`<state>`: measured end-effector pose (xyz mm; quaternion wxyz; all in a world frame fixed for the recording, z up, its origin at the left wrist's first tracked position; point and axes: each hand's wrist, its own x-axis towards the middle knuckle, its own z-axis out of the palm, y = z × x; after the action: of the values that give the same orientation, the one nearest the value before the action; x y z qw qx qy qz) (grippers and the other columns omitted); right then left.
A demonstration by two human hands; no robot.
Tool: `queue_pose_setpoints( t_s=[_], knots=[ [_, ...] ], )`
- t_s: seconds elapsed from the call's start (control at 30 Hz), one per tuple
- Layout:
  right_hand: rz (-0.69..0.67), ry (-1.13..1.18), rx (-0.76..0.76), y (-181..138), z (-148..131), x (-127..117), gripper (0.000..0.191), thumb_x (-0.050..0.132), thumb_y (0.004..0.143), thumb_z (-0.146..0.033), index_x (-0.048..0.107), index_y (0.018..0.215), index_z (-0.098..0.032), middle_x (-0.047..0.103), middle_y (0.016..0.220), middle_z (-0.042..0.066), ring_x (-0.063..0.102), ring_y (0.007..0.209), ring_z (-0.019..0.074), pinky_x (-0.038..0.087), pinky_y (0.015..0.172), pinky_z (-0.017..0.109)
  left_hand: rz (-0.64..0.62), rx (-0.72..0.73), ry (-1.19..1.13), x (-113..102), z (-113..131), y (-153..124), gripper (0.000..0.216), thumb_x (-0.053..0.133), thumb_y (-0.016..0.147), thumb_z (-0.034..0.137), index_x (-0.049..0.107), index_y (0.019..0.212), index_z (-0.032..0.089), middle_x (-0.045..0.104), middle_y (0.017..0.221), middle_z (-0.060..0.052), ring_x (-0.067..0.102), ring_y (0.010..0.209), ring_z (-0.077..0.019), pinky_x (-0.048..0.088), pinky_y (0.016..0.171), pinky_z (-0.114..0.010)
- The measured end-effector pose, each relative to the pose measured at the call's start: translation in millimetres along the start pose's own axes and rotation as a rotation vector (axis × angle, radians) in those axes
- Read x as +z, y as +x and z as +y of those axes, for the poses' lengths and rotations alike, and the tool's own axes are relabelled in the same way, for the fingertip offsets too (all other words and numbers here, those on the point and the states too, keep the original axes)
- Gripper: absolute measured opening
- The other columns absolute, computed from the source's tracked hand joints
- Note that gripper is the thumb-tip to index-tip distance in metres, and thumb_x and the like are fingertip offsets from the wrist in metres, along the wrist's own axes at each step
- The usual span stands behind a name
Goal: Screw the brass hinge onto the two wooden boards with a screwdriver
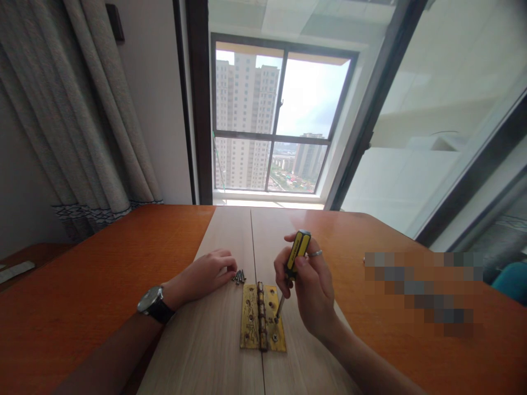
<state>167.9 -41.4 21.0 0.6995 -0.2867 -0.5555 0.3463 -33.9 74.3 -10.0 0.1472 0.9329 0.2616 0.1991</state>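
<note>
A brass hinge point(252, 317) lies flat across the seam between two pale wooden boards point(222, 241). My right hand point(308, 285) is closed round a yellow and black screwdriver point(297, 253), held nearly upright with its tip on a hole in the hinge's right leaf. My left hand point(208, 274), with a watch on its wrist, rests on the left board. Its fingers are curled, the tips touching a small pile of screws point(239, 276) just above the hinge.
The boards lie on an orange-brown table point(102, 285). A blurred patch point(420, 285) covers part of the table at right. Curtains point(82, 120) hang at left, a window point(272, 120) lies ahead, and a teal object point(513, 281) sits at far right.
</note>
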Motion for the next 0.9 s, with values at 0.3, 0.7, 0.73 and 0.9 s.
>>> queue_pose_setpoints(
  t_s=[0.3,0.7,0.73,0.9],
  knots=[
    [-0.106,0.041,0.054,3,-3,-1,0.017,0.05,0.098,-0.037,0.056,0.102,-0.022,0.059,0.075,-0.002,0.055,0.064,0.0138,0.043,0.064,0.029,0.002,0.004,0.03,1,1,0,0.014,0.053,0.096,0.016,0.062,0.084,0.017,0.063,0.092,-0.004,0.06,0.084,-0.017,0.046,0.078,-0.027],
    [-0.26,0.411,0.327,11,-8,0,0.023,0.058,0.091,-0.04,0.055,0.103,-0.021,0.05,0.062,-0.006,0.032,0.048,0.0087,0.025,0.049,0.024,-0.006,-0.004,0.044,0,4,1,0.013,0.054,0.093,0.014,0.061,0.083,0.017,0.063,0.092,-0.003,0.06,0.084,-0.0168,0.047,0.079,-0.027],
    [-0.264,0.415,0.337,11,-8,1,0.024,0.06,0.089,-0.041,0.054,0.103,-0.022,0.049,0.061,-0.007,0.029,0.047,0.0088,0.023,0.048,0.023,-0.008,-0.004,0.043,0,4,1,0.013,0.054,0.094,0.014,0.061,0.084,0.017,0.063,0.092,-0.003,0.06,0.085,-0.0169,0.047,0.079,-0.027],
    [-0.299,0.378,0.338,9,-5,0,0.033,0.066,0.088,-0.053,0.048,0.089,-0.025,0.043,0.057,-0.009,0.024,0.047,0.0086,0.02,0.046,0.022,-0.008,-0.015,0.049,0,7,1,0.014,0.053,0.095,0.015,0.06,0.083,0.018,0.064,0.092,-0.004,0.06,0.086,-0.0173,0.047,0.08,-0.027]
  ],
)
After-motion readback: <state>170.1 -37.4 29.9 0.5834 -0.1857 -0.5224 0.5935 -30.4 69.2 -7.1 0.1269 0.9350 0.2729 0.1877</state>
